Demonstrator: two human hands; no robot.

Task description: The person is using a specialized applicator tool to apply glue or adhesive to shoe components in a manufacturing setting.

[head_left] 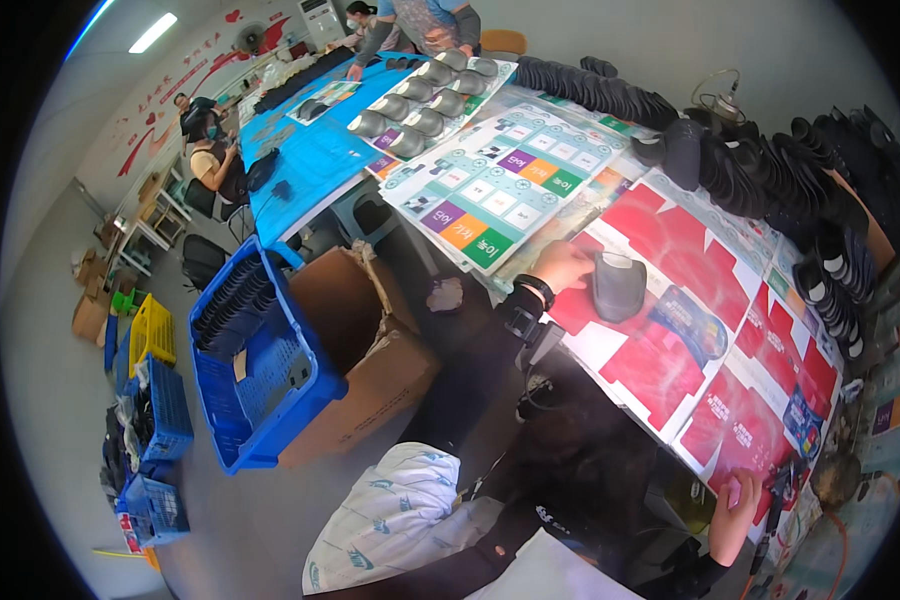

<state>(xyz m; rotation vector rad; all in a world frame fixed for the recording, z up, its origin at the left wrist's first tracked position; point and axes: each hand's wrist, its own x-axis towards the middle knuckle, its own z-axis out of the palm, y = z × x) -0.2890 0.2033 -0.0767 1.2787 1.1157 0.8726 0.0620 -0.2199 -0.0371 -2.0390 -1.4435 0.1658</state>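
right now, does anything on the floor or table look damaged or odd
Yes, the cardboard box beside the blue crate: its upper edge looks ragged and torn, unlike a clean-cut rim. On the table, the dark grey pad at the left hand shows no obvious damage.

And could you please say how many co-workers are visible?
4: a standing person and neighbour by the blue table, a seated person at left, another person behind; others may be hidden.
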